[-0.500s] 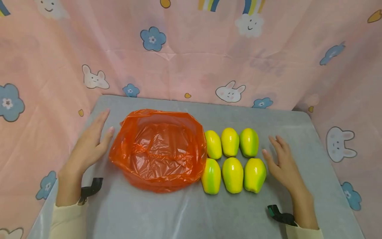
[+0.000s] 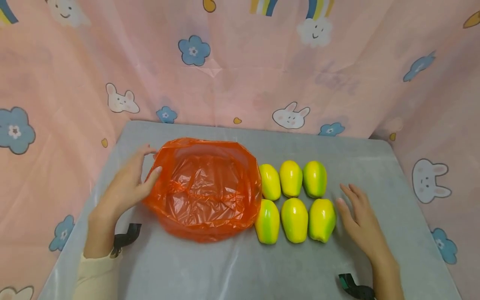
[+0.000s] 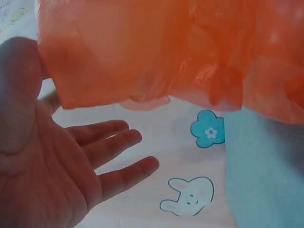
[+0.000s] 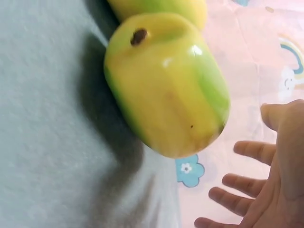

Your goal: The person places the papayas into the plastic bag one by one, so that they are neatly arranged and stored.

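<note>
An orange-red plastic bag (image 2: pixel 204 233) stands with its wide mouth up, left of the middle of the table. My left hand (image 2: pixel 125 183) is at the bag's left rim, thumb overlapping the rim and the other fingers outside it. In the left wrist view, three straight fingers of the left hand (image 3: pixel 52 161) show below the bag wall (image 3: pixel 137 57); the index finger is partly hidden behind it. Several glossy yellow-green, mango-shaped fruits (image 2: pixel 294 221) lie right of the bag. My right hand (image 2: pixel 361 223) is beside the nearest right fruit (image 4: pixel 166 90), fingers spread and holding nothing.
The fruits lie in two rows of three, the leftmost ones close against the bag's right side. A grey cloth covers the table (image 2: pixel 195 271). A pink printed curtain (image 2: pixel 232 79) hangs behind it and along both sides. Black camera mounts (image 2: pixel 127 235) sit at both wrists.
My left hand has moved right, from beside the bag to its left rim. The right hand has shifted slightly down toward me. The bag and fruits stay in place.
</note>
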Demonstrator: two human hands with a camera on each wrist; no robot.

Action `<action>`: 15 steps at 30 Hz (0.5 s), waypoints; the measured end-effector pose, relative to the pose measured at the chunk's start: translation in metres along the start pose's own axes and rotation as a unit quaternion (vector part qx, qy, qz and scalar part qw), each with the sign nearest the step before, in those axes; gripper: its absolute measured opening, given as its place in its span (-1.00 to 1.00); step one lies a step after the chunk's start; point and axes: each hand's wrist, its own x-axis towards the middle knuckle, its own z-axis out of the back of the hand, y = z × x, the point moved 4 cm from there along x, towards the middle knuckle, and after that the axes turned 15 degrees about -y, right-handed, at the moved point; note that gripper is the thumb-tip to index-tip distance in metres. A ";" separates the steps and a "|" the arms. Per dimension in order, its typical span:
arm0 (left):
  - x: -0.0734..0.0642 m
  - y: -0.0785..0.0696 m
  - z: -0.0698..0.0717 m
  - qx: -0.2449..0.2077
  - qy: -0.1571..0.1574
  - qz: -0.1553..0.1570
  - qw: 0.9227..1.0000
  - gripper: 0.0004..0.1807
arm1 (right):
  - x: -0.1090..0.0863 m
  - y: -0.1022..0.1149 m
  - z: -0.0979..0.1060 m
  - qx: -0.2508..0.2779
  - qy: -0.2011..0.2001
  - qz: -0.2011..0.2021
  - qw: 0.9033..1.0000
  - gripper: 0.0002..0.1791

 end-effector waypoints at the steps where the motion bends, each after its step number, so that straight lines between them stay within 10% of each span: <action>1: 0.000 -0.001 -0.001 0.003 0.007 0.000 1.000 -0.45 | -0.003 0.000 0.000 -0.003 0.000 -0.004 1.000 -0.32; 15: 0.007 -0.007 -0.012 0.042 0.057 -0.025 0.997 -0.43 | -0.033 0.006 -0.013 -0.055 -0.030 -0.061 0.996 -0.22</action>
